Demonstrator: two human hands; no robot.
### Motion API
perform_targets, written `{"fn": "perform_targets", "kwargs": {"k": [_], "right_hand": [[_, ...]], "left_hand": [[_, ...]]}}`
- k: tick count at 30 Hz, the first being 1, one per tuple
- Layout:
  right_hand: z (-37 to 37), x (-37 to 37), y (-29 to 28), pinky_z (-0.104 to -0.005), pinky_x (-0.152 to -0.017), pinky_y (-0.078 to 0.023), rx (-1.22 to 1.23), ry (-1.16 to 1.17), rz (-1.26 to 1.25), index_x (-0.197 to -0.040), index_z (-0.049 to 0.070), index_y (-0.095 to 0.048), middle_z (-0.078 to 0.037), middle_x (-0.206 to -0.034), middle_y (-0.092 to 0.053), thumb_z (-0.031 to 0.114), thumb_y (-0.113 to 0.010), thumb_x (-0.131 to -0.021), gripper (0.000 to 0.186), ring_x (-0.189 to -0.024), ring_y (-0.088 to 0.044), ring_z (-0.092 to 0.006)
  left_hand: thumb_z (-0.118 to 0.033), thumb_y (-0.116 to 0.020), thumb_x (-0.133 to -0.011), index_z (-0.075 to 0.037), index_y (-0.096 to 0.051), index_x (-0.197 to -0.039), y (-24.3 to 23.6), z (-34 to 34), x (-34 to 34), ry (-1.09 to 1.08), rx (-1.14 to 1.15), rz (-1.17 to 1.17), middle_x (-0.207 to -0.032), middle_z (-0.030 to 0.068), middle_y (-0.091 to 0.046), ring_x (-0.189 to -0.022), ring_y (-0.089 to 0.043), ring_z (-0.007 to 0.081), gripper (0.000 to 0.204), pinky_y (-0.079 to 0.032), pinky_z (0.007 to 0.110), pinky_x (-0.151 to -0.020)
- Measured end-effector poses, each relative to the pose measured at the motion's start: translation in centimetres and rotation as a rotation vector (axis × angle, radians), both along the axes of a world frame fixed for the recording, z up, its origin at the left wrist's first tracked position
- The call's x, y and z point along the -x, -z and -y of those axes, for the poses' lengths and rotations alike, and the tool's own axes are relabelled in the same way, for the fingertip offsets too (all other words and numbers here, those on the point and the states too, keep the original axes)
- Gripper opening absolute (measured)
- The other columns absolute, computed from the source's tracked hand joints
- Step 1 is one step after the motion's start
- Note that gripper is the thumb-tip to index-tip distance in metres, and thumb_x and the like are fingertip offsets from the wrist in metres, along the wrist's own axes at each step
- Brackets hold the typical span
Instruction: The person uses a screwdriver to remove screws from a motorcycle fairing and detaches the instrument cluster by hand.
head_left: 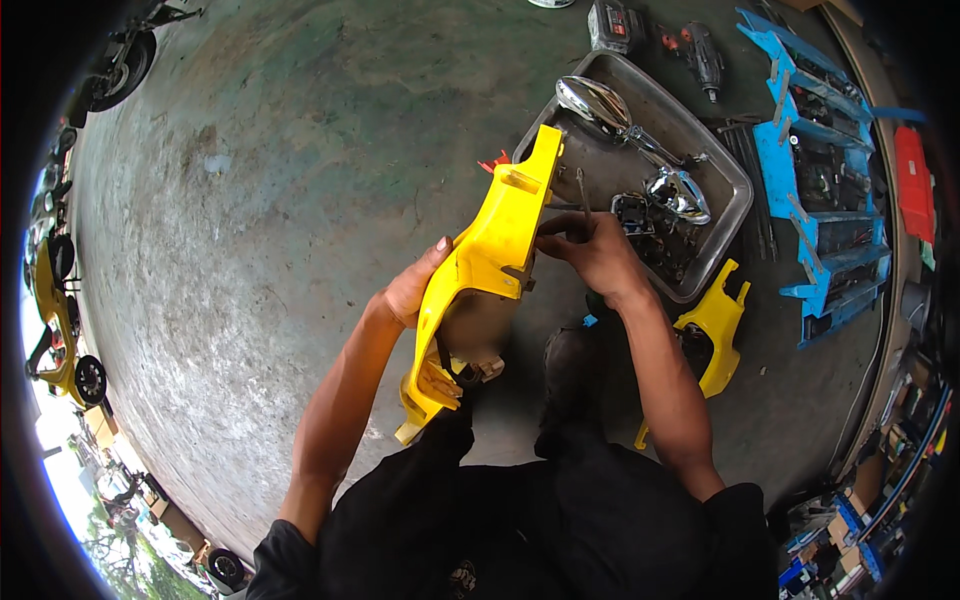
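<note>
A yellow plastic motorcycle fairing piece, seemingly a handlebar cover point(495, 225), stands tilted in front of me above my lap. My left hand point(418, 280) is closed round its left edge, thumb on the near face. At its right side my right hand point(592, 255) is closed, with a thin metal rod-like tool point(584, 190) sticking up from between the fingers. Those fingertips are at or very near the cover's edge; whether they touch it is hidden. A blurred patch covers part of the cover's lower opening. A red piece point(492, 161) shows behind its upper left edge.
Beyond my right hand, a metal tray point(735, 190) holds chrome mirrors point(597, 102) and small parts. Another yellow panel point(722, 335) lies by my right forearm. At the right stands an opened blue toolbox point(790, 180); a power drill point(703, 62) lies behind the tray. Motorcycles point(60, 320) line the far left.
</note>
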State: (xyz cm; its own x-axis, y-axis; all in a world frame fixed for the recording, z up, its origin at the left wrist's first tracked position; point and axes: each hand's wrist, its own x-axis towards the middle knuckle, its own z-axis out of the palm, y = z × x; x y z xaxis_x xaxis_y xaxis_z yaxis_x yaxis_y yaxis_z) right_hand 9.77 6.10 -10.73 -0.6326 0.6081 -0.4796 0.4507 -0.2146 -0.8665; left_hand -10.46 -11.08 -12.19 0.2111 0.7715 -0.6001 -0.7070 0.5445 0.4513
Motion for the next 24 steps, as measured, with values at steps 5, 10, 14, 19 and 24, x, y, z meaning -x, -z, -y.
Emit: {"fn": "perform_targets", "kwargs": {"k": [5, 10, 14, 19, 24], "right_hand": [[-1.0, -1.0, 0.6, -0.0280, -0.065, -0.045, -0.054, 0.090, 0.063, -0.096, 0.002, -0.073, -0.006, -0.076, -0.069, 0.018, -0.075, -0.078, 0.024, -0.071, -0.059, -0.0101], [-1.1, -2.0, 1.7, -0.0301, -0.072, -0.048, -0.259, 0.048, 0.279, -0.095, 0.000, -0.070, -0.010, -0.083, -0.070, 0.017, -0.073, -0.080, 0.023, -0.079, -0.065, -0.0148], [0.0, -1.6, 2.0, -0.0393, -0.075, -0.051, -0.331, 0.052, 0.297, -0.092, 0.000, -0.070, -0.020, -0.084, -0.069, 0.018, -0.072, -0.079, 0.022, -0.083, -0.068, -0.0342], [1.0, 0.0, 5.6, -0.0425, -0.076, -0.051, -0.444, -0.055, 0.342, -0.092, 0.001, -0.070, -0.022, -0.084, -0.068, 0.018, -0.072, -0.079, 0.022, -0.085, -0.067, -0.0377], [1.5, 0.9, 8.4, -0.0441, -0.073, -0.052, -0.605, 0.012, 0.288, -0.092, 0.001, -0.071, -0.022, -0.081, -0.068, 0.019, -0.074, -0.078, 0.023, -0.081, -0.067, -0.0383]], "left_hand": [[-0.063, -0.046, -0.093, -0.008, -0.052, -0.135, 0.5, 0.4, 1.3, -0.018, -0.061, 0.077, -0.126, 0.0112, -0.062, -0.111, -0.063, 0.0238, 0.070, -0.050, 0.038, -0.097], [-0.065, -0.045, -0.092, -0.009, -0.051, -0.136, 0.5, 1.1, 2.9, -0.124, -0.001, 0.030, -0.129, 0.0134, -0.060, -0.113, -0.060, 0.0262, 0.072, -0.049, 0.041, -0.098], [-0.067, -0.044, -0.091, -0.009, -0.051, -0.136, 0.8, 1.1, 3.4, -0.153, 0.017, 0.043, -0.129, 0.0144, -0.060, -0.113, -0.060, 0.0272, 0.073, -0.049, 0.042, -0.097], [-0.067, -0.043, -0.091, -0.008, -0.051, -0.136, 0.8, 1.3, 3.8, -0.204, 0.010, 0.016, -0.128, 0.0145, -0.060, -0.113, -0.060, 0.0269, 0.074, -0.049, 0.041, -0.097], [-0.068, -0.044, -0.091, -0.006, -0.052, -0.135, 1.2, 1.8, 4.3, -0.221, 0.028, -0.081, -0.127, 0.0146, -0.060, -0.112, -0.060, 0.0265, 0.076, -0.049, 0.040, -0.098]]}}
